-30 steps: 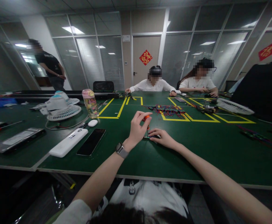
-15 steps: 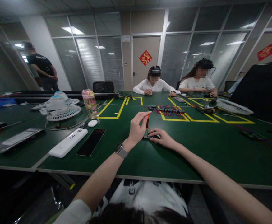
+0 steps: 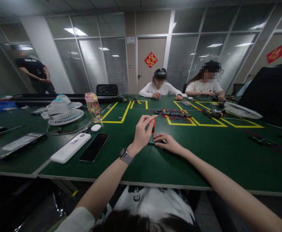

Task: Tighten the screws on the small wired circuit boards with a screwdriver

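Observation:
My left hand (image 3: 143, 130) is closed around the orange and black handle of a screwdriver (image 3: 153, 126). The screwdriver stands about upright, its thin shaft reaching down to a small green circuit board (image 3: 151, 142) on the table. Low beside the shaft, my right hand (image 3: 168, 142) has its fingers pressed on the board and on a dark piece beside it, which they mostly cover. Just beyond my hands lies a heap of small circuit boards with red and blue wires (image 3: 176, 115).
On the green table (image 3: 131, 167) to the left are a black phone (image 3: 94, 147), a white power bank (image 3: 71, 148), a pink-lidded bottle (image 3: 93, 108), a white fan (image 3: 64, 111) and a hard drive (image 3: 16, 145). More wired boards (image 3: 268, 143) lie right. Two people sit opposite.
The screwdriver handle has turned a little in my left hand, while my right hand keeps its place. Across the table, one person's hand has moved inward; a standing person has walked further left.

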Tool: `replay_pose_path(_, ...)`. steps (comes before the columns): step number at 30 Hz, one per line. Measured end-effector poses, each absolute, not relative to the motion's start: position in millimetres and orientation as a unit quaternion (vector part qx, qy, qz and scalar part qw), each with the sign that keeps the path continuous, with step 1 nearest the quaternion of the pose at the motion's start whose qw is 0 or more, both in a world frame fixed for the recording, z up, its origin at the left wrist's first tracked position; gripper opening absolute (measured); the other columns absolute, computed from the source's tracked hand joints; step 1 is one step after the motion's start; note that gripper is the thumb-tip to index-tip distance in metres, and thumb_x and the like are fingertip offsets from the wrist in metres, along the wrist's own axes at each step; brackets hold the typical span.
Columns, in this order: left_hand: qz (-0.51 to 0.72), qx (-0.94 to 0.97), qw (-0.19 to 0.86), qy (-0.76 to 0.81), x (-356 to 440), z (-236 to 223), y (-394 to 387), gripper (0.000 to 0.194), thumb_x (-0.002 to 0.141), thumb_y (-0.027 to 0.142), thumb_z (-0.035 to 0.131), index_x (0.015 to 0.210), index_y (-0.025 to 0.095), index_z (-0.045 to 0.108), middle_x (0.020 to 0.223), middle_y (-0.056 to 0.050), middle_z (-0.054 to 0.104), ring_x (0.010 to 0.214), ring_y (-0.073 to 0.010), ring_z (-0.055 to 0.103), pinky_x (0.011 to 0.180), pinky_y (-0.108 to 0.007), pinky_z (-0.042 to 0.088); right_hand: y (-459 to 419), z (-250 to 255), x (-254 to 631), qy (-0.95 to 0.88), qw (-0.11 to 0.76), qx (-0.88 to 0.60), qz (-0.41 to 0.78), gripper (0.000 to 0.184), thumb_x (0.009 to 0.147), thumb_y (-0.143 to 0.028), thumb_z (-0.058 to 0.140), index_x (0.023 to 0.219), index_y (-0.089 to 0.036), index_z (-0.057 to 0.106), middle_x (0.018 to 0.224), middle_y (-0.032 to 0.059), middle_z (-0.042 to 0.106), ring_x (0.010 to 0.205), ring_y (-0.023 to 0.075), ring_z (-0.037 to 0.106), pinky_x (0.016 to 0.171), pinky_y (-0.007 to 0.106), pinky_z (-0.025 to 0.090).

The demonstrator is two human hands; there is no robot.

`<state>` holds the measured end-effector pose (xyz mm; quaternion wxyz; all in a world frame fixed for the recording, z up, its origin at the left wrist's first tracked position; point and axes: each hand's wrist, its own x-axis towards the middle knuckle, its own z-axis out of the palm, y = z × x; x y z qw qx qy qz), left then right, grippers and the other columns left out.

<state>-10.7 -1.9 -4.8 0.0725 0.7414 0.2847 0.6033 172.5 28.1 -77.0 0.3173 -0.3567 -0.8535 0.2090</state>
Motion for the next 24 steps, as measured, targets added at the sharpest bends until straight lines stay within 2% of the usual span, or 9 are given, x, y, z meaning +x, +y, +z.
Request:
replay_pose_path(3, 0.595, 0.752, 0.094, 0.268, -11.3, -5.8, -1.0, 0.031, 0.095, 0.020, 0.038, 0.119, 0.020, 0.058, 0.110, -0.007, 0.061, 0.102, -0.0160, 0.057, 0.090, -0.030, 0.045, 28.0, -76.7, 172.3, -0.854, 0.313, -0.359, 0.209, 0.018, 0.082, -0.030, 0.063, 0.093, -0.022, 0.074, 0.106, 0.0084, 0.066, 0.098, 0.0220, 0.062, 0.093, 0.037, 0.045)
replay_pose_path(6, 0.600, 0.753, 0.106, 0.250, -11.3, -6.3, -0.5, 0.031, 0.095, 0.019, 0.038, 0.121, 0.019, 0.056, 0.114, -0.008, 0.062, 0.105, -0.0159, 0.058, 0.093, -0.031, 0.045, 27.9, -76.7, 172.3, -0.854, 0.310, -0.362, 0.207, 0.018, 0.083, -0.031, 0.063, 0.093, -0.022, 0.074, 0.106, 0.0085, 0.066, 0.097, 0.0218, 0.062, 0.093, 0.037, 0.045)
replay_pose_path(11, 0.606, 0.746, 0.078, 0.266, -10.6, -4.3, -2.5, 0.024, 0.092, 0.020, 0.047, 0.110, 0.020, 0.062, 0.101, -0.006, 0.064, 0.092, -0.0146, 0.059, 0.083, -0.027, 0.047, 27.3, -76.1, 172.7, -0.855, 0.314, -0.358, 0.205, 0.018, 0.083, -0.031, 0.063, 0.094, -0.022, 0.074, 0.106, 0.0084, 0.066, 0.098, 0.0219, 0.062, 0.093, 0.037, 0.045)
replay_pose_path(17, 0.615, 0.734, 0.056, 0.282, -9.5, -2.6, -3.6, 0.016, 0.086, 0.021, 0.058, 0.099, 0.018, 0.067, 0.088, -0.003, 0.056, 0.077, -0.0110, 0.055, 0.074, -0.023, 0.046, 28.3, -77.2, 172.6, -0.857, 0.312, -0.358, 0.202, 0.017, 0.083, -0.029, 0.063, 0.093, -0.021, 0.074, 0.106, 0.0085, 0.066, 0.097, 0.0214, 0.062, 0.093, 0.037, 0.045)
replay_pose_path(20, 0.605, 0.738, 0.063, 0.293, -10.0, -3.2, -2.7, 0.022, 0.091, 0.021, 0.050, 0.107, 0.019, 0.065, 0.091, -0.004, 0.057, 0.083, -0.0125, 0.056, 0.078, -0.024, 0.046, 29.9, -79.5, 172.9, -0.857, 0.315, -0.357, 0.198, 0.017, 0.082, -0.029, 0.063, 0.093, -0.021, 0.074, 0.106, 0.0086, 0.066, 0.097, 0.0217, 0.062, 0.093, 0.038, 0.045)
replay_pose_path(24, 0.587, 0.757, 0.083, 0.273, -10.9, -4.5, -0.7, 0.032, 0.095, 0.018, 0.038, 0.121, 0.020, 0.057, 0.109, -0.007, 0.060, 0.101, -0.0154, 0.057, 0.090, -0.028, 0.044, 30.8, -80.6, 173.2, -0.857, 0.316, -0.354, 0.199, 0.017, 0.082, -0.029, 0.063, 0.093, -0.022, 0.074, 0.106, 0.0085, 0.066, 0.097, 0.0218, 0.062, 0.093, 0.037, 0.046)
